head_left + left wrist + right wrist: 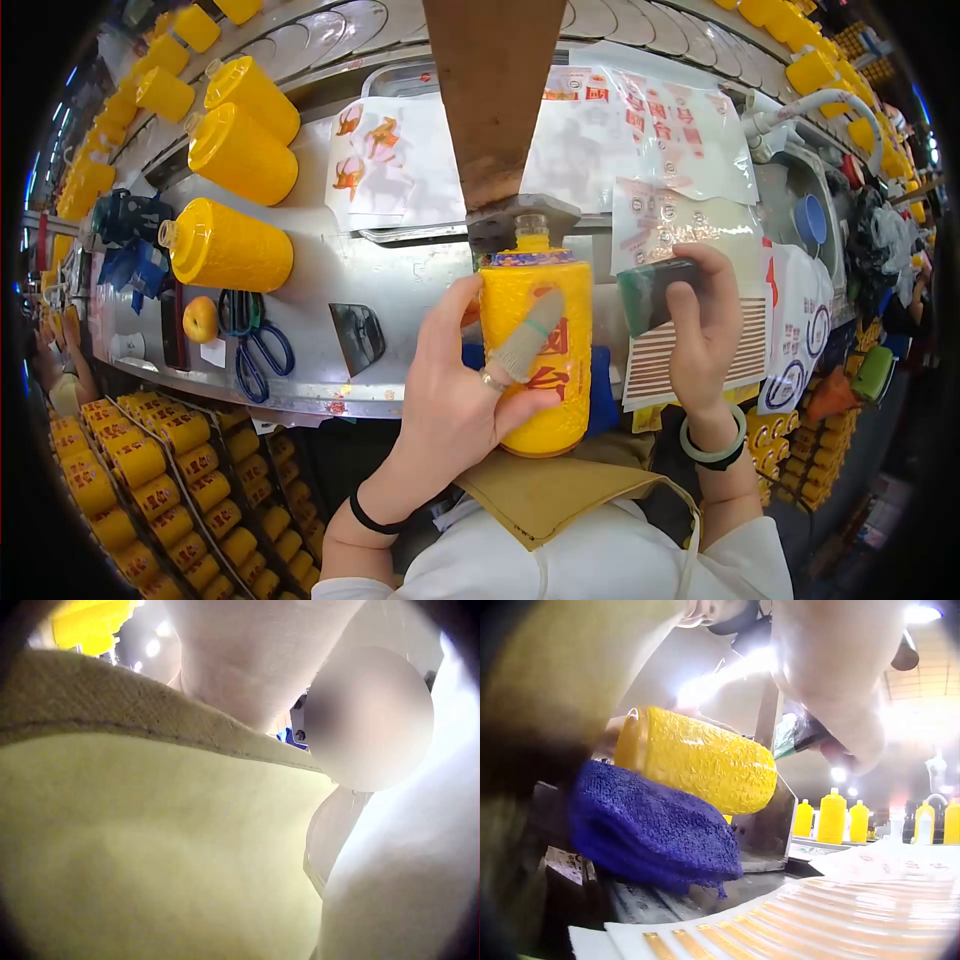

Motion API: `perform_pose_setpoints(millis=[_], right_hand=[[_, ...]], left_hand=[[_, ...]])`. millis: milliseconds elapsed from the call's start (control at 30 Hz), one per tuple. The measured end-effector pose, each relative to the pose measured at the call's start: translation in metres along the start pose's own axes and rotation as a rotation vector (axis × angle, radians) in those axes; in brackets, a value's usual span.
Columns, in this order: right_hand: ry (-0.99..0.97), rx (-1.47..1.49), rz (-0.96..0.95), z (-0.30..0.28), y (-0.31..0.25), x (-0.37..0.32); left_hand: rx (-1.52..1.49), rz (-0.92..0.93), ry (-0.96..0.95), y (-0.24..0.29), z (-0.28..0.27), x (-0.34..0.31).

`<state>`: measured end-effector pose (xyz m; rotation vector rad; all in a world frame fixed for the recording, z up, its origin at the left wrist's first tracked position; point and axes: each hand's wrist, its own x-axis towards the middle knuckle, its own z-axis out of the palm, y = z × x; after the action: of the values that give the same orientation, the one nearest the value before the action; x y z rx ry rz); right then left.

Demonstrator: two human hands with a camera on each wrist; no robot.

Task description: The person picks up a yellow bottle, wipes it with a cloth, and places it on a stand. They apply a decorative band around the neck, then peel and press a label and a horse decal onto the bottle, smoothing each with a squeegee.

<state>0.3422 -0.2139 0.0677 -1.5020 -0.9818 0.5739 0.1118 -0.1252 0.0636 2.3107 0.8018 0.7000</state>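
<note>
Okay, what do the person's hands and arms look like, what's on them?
The left hand has a pale finger cover with a green stripe, a ring and a black wristband; the right hand, a pale green bangle and a black band. Short white sleeves.

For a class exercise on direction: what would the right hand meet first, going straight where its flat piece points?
Probably the yellow bottle, just left of the flat piece in the right hand, though depth is unclear.

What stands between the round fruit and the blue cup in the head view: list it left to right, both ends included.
Round fruit, blue-handled scissors, dark flat piece, held yellow bottle, right hand gripping a dark green piece, blue cup.
</note>
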Motion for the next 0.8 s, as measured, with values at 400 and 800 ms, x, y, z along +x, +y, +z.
perform_pose_setpoints(millis=[400, 800], right_hand=[[-0.202, -0.535, -0.811, 0.017, -0.033, 0.051], [-0.343, -0.886, -1.051, 0.049, -0.05, 0.082]], left_hand=[[-0.177, -0.051, 0.125, -0.026, -0.002, 0.016], [-0.549, -0.307, 0.307, -0.023, -0.003, 0.001]])
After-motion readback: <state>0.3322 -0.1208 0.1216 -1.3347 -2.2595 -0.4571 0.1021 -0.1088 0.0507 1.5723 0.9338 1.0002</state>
